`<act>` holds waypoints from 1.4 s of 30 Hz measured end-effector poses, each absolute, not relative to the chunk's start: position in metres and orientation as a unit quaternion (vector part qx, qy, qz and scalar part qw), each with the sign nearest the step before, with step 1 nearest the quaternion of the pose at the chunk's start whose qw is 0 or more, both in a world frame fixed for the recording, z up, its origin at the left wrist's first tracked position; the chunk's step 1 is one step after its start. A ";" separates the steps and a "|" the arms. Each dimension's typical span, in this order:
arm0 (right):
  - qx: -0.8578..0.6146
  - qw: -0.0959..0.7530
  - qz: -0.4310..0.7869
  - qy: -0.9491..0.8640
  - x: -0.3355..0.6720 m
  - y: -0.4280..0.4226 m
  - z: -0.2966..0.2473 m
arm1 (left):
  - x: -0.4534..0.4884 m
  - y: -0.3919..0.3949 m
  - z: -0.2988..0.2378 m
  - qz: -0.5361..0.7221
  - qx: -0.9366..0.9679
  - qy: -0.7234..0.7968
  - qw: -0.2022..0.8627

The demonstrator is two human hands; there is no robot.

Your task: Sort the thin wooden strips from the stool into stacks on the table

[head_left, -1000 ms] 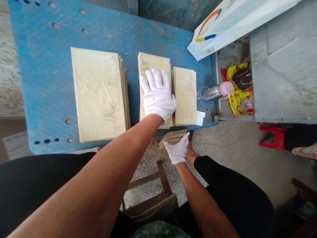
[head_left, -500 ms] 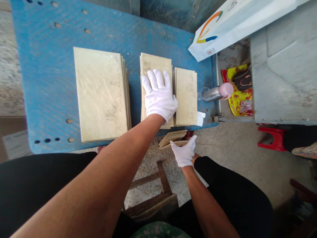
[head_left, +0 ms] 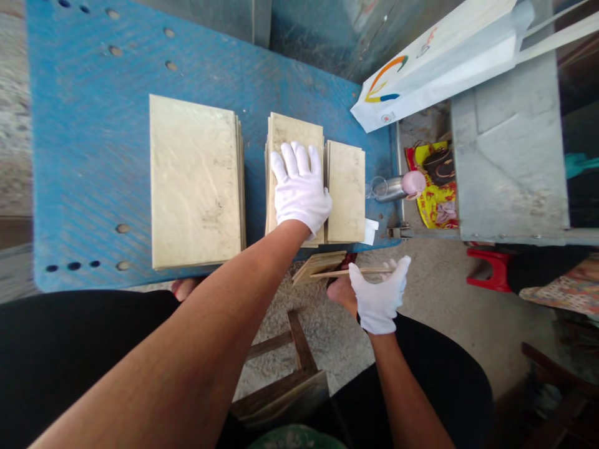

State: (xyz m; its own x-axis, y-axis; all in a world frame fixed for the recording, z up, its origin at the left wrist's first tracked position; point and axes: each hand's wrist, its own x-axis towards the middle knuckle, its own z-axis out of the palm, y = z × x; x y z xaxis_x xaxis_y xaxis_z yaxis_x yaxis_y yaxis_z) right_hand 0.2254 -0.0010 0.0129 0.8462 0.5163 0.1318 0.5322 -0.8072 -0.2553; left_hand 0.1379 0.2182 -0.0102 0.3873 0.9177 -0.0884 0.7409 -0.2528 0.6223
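Note:
My left hand (head_left: 301, 187), in a white glove, lies flat with fingers spread on the middle stack of pale thin boards (head_left: 296, 128). Below the table's front edge my right hand (head_left: 380, 300), also gloved, grips a single thin board (head_left: 330, 274) seen nearly edge-on; thumb and fingers are on either side of its right end. Close to that board, several more boards (head_left: 311, 267) lean together low down. A narrow stack (head_left: 346, 193) stands right of my left hand, and a larger stack (head_left: 193, 181) is to the left on the blue table (head_left: 93, 156).
A white paper bag (head_left: 430, 68) leans at the back right. Beside the narrow stack lie a steel flask with a pink lid (head_left: 395, 188) and a white slip (head_left: 370, 231). A wooden stool (head_left: 281, 393) stands between my legs; a red stool (head_left: 486, 270) is farther right.
My right hand has moved right, drawing one board away from the leaning boards below the table. My left hand stays on the middle stack. The view has shifted slightly.

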 end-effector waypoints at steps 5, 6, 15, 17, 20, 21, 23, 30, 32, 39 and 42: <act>-0.946 0.131 -0.047 -0.294 0.236 0.011 0.039 | 0.138 0.218 -0.010 0.152 0.776 0.533 0.301; -0.946 0.124 -0.048 -0.296 0.238 0.016 0.044 | 0.137 0.218 -0.008 0.144 0.777 0.535 0.299; -0.953 0.040 -0.056 -0.293 0.242 0.082 0.081 | 0.136 0.219 -0.005 0.138 0.777 0.536 0.299; -0.950 0.024 -0.039 -0.307 0.240 0.101 0.082 | 0.136 0.219 -0.005 0.136 0.778 0.535 0.300; -0.943 -0.007 -0.009 -0.334 0.242 0.129 0.075 | 0.135 0.219 -0.005 0.140 0.780 0.533 0.297; -0.939 -0.018 0.000 -0.344 0.245 0.137 0.071 | 0.135 0.219 -0.006 0.143 0.780 0.533 0.294; -0.926 -0.030 0.021 -0.375 0.255 0.153 0.061 | 0.135 0.218 -0.006 0.147 0.781 0.534 0.290; -0.889 -0.080 0.029 -0.449 0.274 0.191 0.037 | 0.135 0.218 -0.006 0.151 0.777 0.537 0.291; -0.878 -0.105 0.042 -0.465 0.272 0.192 0.028 | 0.135 0.218 -0.007 0.153 0.777 0.537 0.290; -0.880 -0.085 0.051 -0.465 0.276 0.172 -0.003 | 0.134 0.218 -0.006 0.150 0.778 0.532 0.299; -0.882 -0.064 0.065 -0.463 0.277 0.167 -0.003 | 0.134 0.218 -0.004 0.145 0.780 0.531 0.296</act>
State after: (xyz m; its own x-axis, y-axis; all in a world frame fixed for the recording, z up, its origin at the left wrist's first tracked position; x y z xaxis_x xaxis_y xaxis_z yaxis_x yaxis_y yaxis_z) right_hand 0.2770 0.1671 -0.0025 0.5627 0.8079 -0.1749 0.8248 -0.5630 0.0525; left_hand 0.1339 0.2184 -0.0043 0.3936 0.9151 -0.0881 0.7433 -0.2604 0.6162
